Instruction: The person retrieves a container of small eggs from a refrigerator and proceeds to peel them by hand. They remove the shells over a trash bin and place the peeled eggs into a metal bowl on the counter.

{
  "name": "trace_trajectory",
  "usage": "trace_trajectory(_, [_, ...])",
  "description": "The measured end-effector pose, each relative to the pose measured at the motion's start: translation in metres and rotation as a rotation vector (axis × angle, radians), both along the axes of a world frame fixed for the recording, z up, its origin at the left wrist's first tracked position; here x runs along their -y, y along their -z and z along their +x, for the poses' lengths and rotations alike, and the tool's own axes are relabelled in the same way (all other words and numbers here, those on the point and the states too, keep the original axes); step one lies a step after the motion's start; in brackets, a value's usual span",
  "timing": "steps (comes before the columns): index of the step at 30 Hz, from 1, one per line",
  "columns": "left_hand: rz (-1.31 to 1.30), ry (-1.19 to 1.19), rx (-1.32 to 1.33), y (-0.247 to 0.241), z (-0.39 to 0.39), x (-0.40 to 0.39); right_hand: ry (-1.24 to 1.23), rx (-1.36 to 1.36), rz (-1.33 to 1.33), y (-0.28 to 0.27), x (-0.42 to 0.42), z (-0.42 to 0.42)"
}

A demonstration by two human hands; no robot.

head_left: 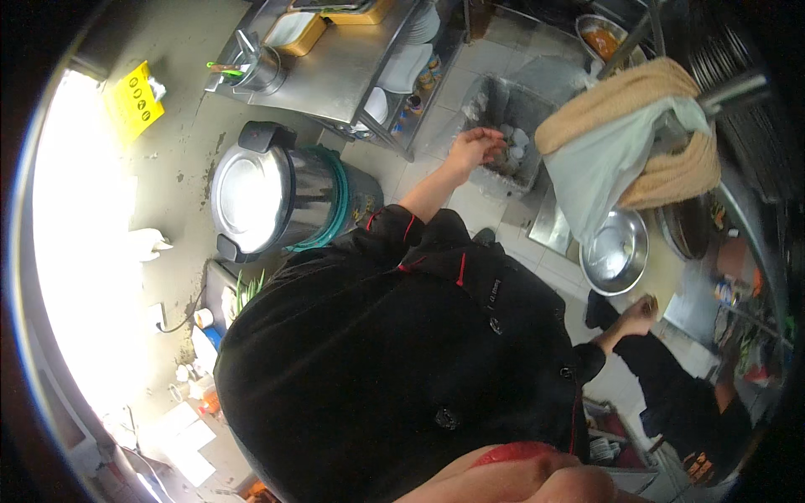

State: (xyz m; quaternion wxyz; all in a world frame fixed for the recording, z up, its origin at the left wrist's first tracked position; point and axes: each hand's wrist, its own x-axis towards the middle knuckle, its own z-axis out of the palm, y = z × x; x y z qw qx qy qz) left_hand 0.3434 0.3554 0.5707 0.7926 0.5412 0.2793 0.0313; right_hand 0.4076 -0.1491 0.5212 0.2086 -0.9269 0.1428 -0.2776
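Note:
My left hand (478,151) reaches over a grey bin (527,104) lined with clear plastic; its fingers are loosely bent and apart, and I see nothing in them. White round pieces (517,141) lie inside the bin. My right hand (643,314) is curled just below a shiny metal bowl (613,251), over the edge of a pale board (666,276). A small brownish patch shows at its fingers, too small to tell whether it is a held thing. The bowl has a little pale matter inside.
A tan towel (619,107) and pale cloth (591,163) hang on a rail above the bowl. A steel table (333,82), lidded metal pot (248,195) and green-rimmed bin (339,201) stand left. A person in black (685,402) is at lower right.

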Motion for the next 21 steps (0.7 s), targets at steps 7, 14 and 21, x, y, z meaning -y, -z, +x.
trace_trajectory(7, [0.085, 0.079, 0.146, -0.022, -0.006, 0.015, -0.557, 0.553, 0.501, -0.157, -0.128, -0.043])
trace_trajectory(14, [0.071, 0.200, 0.297, -0.047, 0.015, 0.031, -1.058, -0.072, 0.514, -0.165, -0.271, -0.052])
trace_trajectory(21, [0.670, 0.123, 0.695, -0.068, 0.007, -0.008, -1.068, -0.377, 1.137, -0.139, -0.369, -0.018])
